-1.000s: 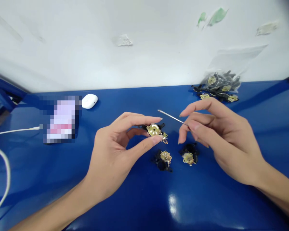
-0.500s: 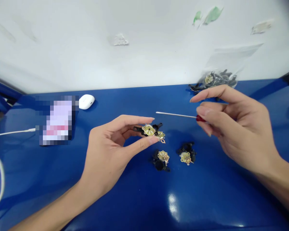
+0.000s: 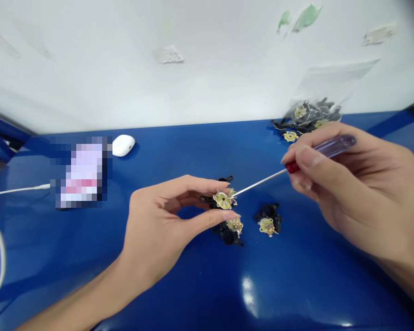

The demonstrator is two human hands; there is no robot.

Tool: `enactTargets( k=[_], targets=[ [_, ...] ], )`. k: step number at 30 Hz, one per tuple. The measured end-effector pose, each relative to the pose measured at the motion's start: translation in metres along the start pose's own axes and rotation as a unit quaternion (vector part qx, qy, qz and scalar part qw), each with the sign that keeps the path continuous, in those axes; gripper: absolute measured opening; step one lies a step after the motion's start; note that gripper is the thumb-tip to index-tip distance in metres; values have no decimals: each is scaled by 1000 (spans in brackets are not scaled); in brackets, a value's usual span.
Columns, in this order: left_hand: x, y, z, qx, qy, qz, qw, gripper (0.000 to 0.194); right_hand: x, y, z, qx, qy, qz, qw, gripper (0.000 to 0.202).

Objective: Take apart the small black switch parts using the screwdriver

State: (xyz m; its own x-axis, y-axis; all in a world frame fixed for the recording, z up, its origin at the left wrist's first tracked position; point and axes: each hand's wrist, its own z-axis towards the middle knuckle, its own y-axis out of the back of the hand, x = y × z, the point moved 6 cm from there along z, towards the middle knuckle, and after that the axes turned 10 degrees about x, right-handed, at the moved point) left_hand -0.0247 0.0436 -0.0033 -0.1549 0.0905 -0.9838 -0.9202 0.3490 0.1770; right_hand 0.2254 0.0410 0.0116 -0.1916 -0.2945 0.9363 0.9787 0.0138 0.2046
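Note:
Between thumb and fingers, my left hand (image 3: 165, 225) pinches a small black plastic part with a round brass-coloured plate (image 3: 222, 200). My right hand (image 3: 359, 193) is closed round a screwdriver with a clear purple and red handle (image 3: 334, 146). Its thin metal shaft (image 3: 260, 182) slopes down to the left, and the tip meets or nearly meets the held part. Just below my left thumb lies a similar black and brass part (image 3: 233, 225), partly covered. Another such part (image 3: 267, 225) rests to its right on the blue table (image 3: 200, 285).
A clear plastic bag (image 3: 326, 87) with several similar parts leans at the back wall, loose ones beside it. A blurred-out phone (image 3: 83, 174) with a white cable (image 3: 17, 189) lies at left, next to a white earbud case (image 3: 123, 145).
My right hand has tilted the screwdriver so its tip points down at the held part. My left hand has moved slightly right and down with that part.

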Motion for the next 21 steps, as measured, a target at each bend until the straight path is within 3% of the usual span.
enactTargets(
  k=[21],
  targets=[
    [3,1,2,6,-5,15,1000,26,6,0,1,-7,8,-31,999,14]
  ],
)
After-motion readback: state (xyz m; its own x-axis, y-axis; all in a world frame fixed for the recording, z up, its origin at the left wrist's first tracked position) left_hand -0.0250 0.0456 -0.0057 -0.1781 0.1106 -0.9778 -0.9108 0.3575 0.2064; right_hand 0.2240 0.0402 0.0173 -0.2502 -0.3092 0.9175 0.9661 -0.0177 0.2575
